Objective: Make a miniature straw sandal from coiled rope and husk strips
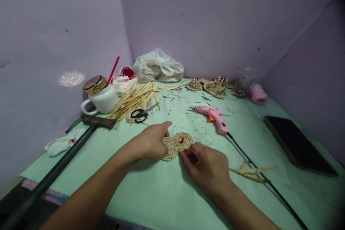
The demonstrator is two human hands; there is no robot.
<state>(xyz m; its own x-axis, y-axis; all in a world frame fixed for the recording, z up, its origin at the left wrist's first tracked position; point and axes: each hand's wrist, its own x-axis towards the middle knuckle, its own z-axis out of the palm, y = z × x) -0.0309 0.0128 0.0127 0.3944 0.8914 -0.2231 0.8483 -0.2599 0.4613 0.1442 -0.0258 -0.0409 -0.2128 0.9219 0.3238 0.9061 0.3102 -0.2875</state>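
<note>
The woven piece (174,148), made from cord coiled in two joined rounds, is on the green table (151,194), between the two hands. The left hand (152,142) is at its 9 o'clock side. Its fingers are mostly closed over the left end of the piece, but one finger points away toward 1 o'clock; how firm this hold is, I cannot tell. The right hand (207,161) is at 4 o'clock of the piece, with thumb and fingertips nearly together on the near right edge, in a small pinch; what is inside the curled fingers is hidden. A red mark (182,140) shows on the far round. The step in hand seems to be fine work on this edge, while the left hand steadies the other end. In my judgement, any move here calls for light pressure, with the coils kept flat and close together. The pink glue gun (212,112) lies between 1 and 2 o'clock from the piece, touched by no hand. The scissors (147,110) and the pale strips (134,100) lie toward 11 o'clock, and a loose strip (252,170) is near 4 o'clock, across the black cable (245,154).
</note>
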